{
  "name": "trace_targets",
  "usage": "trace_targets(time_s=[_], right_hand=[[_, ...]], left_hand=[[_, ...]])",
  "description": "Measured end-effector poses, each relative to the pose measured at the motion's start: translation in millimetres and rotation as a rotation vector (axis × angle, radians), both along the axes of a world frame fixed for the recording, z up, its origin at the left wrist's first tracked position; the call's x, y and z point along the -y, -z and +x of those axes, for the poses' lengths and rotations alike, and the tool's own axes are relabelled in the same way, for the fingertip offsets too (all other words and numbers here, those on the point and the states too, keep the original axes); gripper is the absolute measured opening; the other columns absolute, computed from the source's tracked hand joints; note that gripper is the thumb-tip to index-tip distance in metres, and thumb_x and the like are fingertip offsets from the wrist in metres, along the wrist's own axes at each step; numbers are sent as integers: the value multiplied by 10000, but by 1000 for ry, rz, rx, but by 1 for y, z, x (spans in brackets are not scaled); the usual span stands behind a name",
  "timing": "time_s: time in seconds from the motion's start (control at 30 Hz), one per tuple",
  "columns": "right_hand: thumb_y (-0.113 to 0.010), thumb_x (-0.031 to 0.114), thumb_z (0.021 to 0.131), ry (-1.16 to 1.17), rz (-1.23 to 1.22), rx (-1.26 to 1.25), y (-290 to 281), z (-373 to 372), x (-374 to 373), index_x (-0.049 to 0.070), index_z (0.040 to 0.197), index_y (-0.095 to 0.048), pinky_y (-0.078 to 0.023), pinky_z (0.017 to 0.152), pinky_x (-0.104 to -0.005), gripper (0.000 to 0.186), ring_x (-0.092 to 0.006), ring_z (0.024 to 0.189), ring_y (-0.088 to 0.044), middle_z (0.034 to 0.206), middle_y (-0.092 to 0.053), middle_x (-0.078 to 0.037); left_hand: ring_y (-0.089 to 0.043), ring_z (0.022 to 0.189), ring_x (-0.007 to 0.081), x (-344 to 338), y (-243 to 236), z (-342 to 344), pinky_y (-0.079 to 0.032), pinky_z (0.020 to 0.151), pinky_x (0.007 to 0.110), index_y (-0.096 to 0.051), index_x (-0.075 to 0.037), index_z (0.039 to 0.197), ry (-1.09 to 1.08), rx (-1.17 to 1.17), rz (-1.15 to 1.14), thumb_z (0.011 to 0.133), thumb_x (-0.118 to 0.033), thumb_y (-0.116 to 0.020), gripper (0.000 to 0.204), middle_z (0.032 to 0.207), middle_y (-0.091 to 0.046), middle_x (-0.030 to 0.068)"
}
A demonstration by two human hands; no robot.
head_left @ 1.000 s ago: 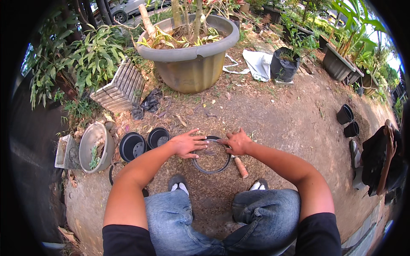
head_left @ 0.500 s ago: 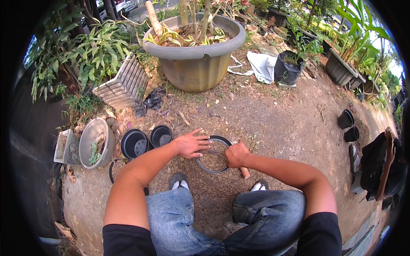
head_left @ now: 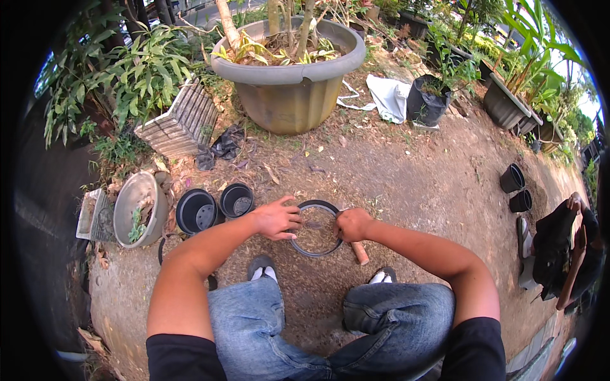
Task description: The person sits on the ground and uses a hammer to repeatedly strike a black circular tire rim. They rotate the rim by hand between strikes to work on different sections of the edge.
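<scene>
In front of my feet is a round item with a black rim (head_left: 316,254), brown soil colour showing inside; its depth is not clear. My right hand (head_left: 354,225) is closed at the right side of this rim, its fingertips curled inward over the edge. Bent but spaced fingers of my left hand (head_left: 277,218) rest against the left side of the rim, thumb apart. Just below my right hand a brown wooden handle (head_left: 360,253) pokes out; its other end is hidden.
Two black pots (head_left: 196,211) (head_left: 237,200) and a grey basin (head_left: 141,209) stand left. A large planter (head_left: 289,105) rises ahead, with a white bag (head_left: 389,100) beside it. Two small pots (head_left: 521,201) lie right, near another person in black (head_left: 565,247).
My left hand has gone from flat, spread fingers to bent ones at the rim. My right hand stays closed in nearly the same place. The view has shifted slightly.
</scene>
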State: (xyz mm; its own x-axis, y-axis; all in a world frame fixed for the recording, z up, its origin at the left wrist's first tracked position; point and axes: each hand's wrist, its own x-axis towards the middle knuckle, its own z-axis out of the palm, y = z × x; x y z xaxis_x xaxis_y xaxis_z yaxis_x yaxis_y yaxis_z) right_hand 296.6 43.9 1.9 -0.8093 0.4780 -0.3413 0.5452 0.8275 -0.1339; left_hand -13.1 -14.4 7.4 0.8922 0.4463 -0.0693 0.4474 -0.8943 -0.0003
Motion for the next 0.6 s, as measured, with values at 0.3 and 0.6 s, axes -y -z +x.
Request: trace_targets(time_s=[0.3,0.6], right_hand=[[-656,231,838,-82,-160,106,-1,-3,11,202,1065,-814,-592,889,-458,277,-354,1030,-741,1077,-778,-155],[-676,254,824,-18,-434,91,-28,-18,27,407,1408,-674,-560,981,-445,604,-326,1141,-705,1218,-758,-128]], left_hand=[[-605,969,243,25,6,36,-384,1040,514,-717,-139,808,212,248,-70,1032,-465,-589,415,859,-649,16],[-600,954,217,23,4,36,-387,1019,489,-767,-153,884,223,324,-98,1018,-461,-620,368,838,-648,-7]])
